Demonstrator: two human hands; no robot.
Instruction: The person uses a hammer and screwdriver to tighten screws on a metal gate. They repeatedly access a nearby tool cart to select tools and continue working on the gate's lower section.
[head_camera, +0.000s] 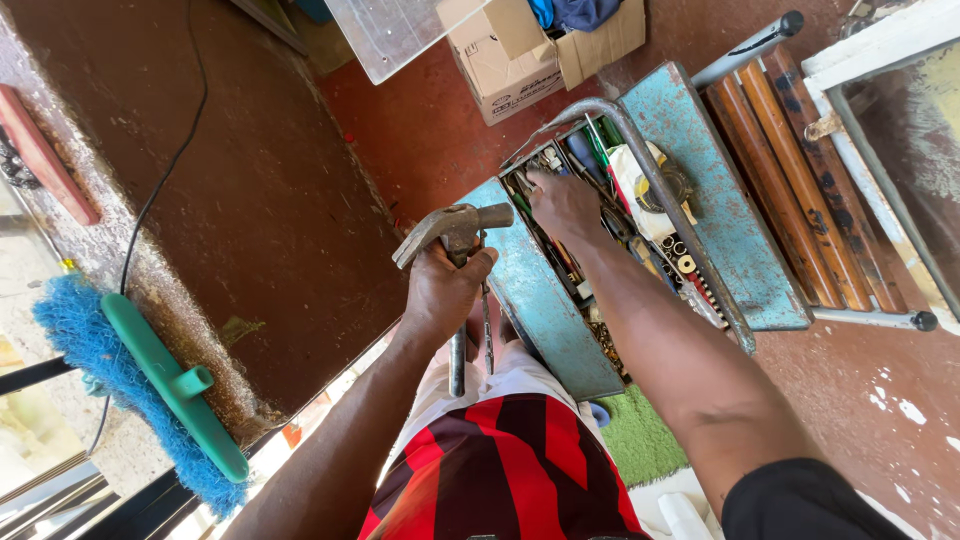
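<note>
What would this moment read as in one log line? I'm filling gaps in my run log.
left hand: grips claw hammer | right hand: reaching into open blue toolbox among tools | floor: cardboard box, blue broom head

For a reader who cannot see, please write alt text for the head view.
The left hand holds a claw hammer while the right hand reaches into an open blue metal toolbox full of tools, on a red floor.
</note>
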